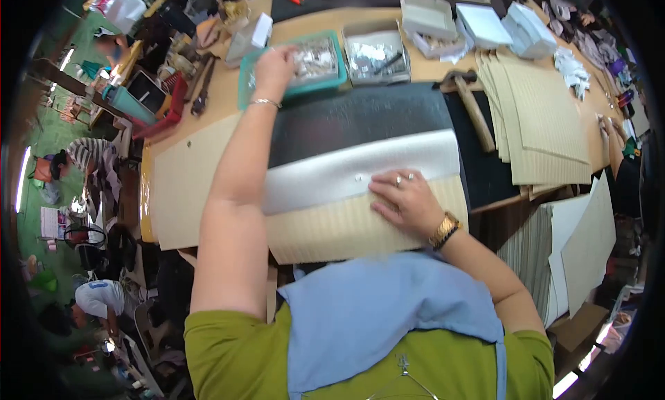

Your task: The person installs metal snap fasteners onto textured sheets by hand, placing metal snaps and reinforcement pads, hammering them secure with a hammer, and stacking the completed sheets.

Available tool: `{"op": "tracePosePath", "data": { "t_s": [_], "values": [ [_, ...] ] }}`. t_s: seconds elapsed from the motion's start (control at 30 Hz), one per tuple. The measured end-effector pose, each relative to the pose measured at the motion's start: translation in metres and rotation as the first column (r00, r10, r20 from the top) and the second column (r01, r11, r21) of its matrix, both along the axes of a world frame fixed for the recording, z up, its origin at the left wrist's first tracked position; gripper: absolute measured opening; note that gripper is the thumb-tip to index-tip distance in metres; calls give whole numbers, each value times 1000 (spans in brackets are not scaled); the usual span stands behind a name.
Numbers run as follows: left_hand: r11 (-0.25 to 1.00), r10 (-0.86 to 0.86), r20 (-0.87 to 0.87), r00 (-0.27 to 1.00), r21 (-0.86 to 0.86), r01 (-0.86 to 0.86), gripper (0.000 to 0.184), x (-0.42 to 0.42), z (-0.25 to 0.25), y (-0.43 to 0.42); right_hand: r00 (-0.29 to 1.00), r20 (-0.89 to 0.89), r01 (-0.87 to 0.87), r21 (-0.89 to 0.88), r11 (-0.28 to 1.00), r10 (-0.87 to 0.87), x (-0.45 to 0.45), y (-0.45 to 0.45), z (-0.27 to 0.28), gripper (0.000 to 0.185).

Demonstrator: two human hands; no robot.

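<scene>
My left hand (274,70) reaches over a teal tray (251,99), by a box of small pale pieces (315,59) inside it. Its fingers are blurred, so I cannot see whether they grip anything. My right hand (410,205) lies open with fingers apart, pressing on a cream ribbed sheet (325,230) and the edge of a silvery strip (305,175). A tiny shiny piece (359,179) sits on the strip close to the fingertips. Under the strip's far side is a dark board (332,116).
A wooden-handled hammer (475,116) lies right of the board. Stacked cream sheets (547,116) are beyond it. An open box with clear packets (376,54) stands beside the teal tray. A red basket (163,119) is at the left. Other people work at both sides.
</scene>
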State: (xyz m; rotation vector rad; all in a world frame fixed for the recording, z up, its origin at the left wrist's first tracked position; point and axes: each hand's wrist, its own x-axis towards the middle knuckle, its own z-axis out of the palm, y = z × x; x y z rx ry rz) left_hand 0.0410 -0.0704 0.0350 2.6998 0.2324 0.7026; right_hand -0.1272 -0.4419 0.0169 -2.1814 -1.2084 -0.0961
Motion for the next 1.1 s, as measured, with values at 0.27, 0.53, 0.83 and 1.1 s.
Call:
{"op": "tracePosePath", "data": {
  "t_s": [0.27, 0.53, 0.83, 1.1],
  "values": [
    [447, -384, 2, 923, -875, 188, 28, -174, 7, -104, 998, -67, -7, 40, 999, 9, 1, -1, -1, 29],
    [387, -327, -130, 936, -922, 7, 19, -229, -18, -153, 965, -257, 47, -27, 999, -52, 7, 6, 14, 22],
    [324, -294, -108, 950, -946, -7, 25, -223, -19, -157, 874, -480, 147, 121, 982, -72, 24, 34, 10, 21],
    [363, -285, -96, 954, -932, 15, 27, -223, -22, -158, 819, -560, 219, 103, 970, -125, 25, 42, 4, 20]
  ]
}}
